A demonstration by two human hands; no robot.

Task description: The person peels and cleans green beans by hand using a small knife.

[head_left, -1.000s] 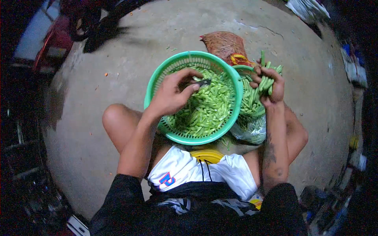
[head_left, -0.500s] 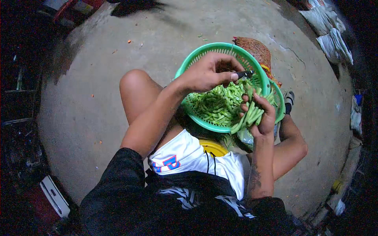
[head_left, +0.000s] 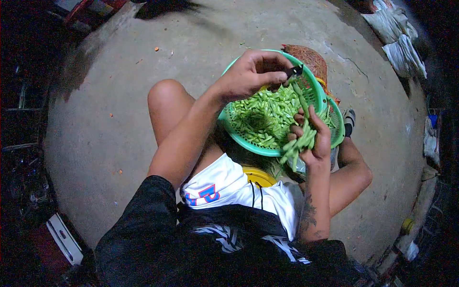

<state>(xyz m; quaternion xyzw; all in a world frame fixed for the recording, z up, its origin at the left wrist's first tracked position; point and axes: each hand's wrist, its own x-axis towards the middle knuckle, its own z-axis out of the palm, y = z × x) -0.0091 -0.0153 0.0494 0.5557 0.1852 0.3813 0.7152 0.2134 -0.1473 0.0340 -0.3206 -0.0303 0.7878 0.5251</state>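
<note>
My left hand (head_left: 253, 74) is closed around a small black cutting tool (head_left: 294, 71), held over the far right part of a green plastic basket (head_left: 262, 152). Its blade is too small to make out. In my right hand (head_left: 318, 136) is a bunch of green beans (head_left: 300, 145), blurred by motion. One long bean (head_left: 301, 95) rises from this bunch to just below the tool. Cut bean pieces (head_left: 260, 115) fill the bottom of the basket.
A second green basket (head_left: 339, 126) stands partly under the first, at the right. Behind them lies a reddish mesh sack (head_left: 308, 60). A yellow round object (head_left: 258, 177) sits between my legs. White sacks (head_left: 404, 55) line the far right edge of the concrete floor (head_left: 105, 143).
My left hand has moved up and slightly away with the tool. A single bean now stands up from the bunch in my right hand. More of the cut pieces shows.
</note>
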